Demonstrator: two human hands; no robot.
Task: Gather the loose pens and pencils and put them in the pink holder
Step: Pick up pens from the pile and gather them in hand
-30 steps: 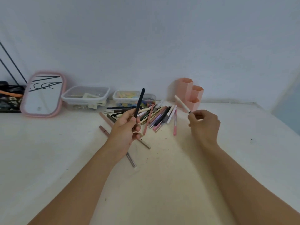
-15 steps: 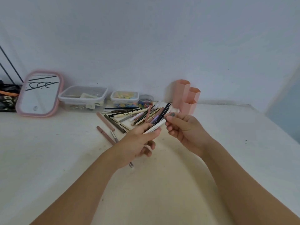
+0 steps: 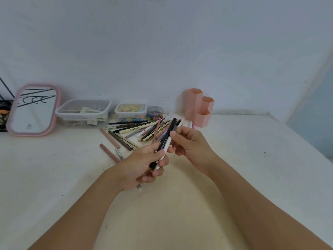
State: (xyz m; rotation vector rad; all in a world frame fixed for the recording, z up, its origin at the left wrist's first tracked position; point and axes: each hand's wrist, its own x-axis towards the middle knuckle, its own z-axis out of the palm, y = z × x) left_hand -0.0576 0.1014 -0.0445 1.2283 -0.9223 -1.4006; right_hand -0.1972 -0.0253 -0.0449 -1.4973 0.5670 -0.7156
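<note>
- Head view: your left hand grips two pens side by side, a black pen and a white pen, both slanting up and away toward the heap.
- Your right hand meets them near their upper ends, fingers curled, thumb and fingertips pinching the pair; I judge you are squaring them into one bundle.
- Most of the work is undone: the pile of pens and pencils lies fanned on the table, with three loose brown and pink sticks just left of it.
- The pink holder, three hexagonal tubes, stands upright against the wall just beyond the pile; its openings show nothing sticking out.
- Next, either gather more into the left-hand bundle, or carry it over the pile and drop it tip-down into a tube.
- Keep the pair parallel, or they may snag on the rim.
</note>
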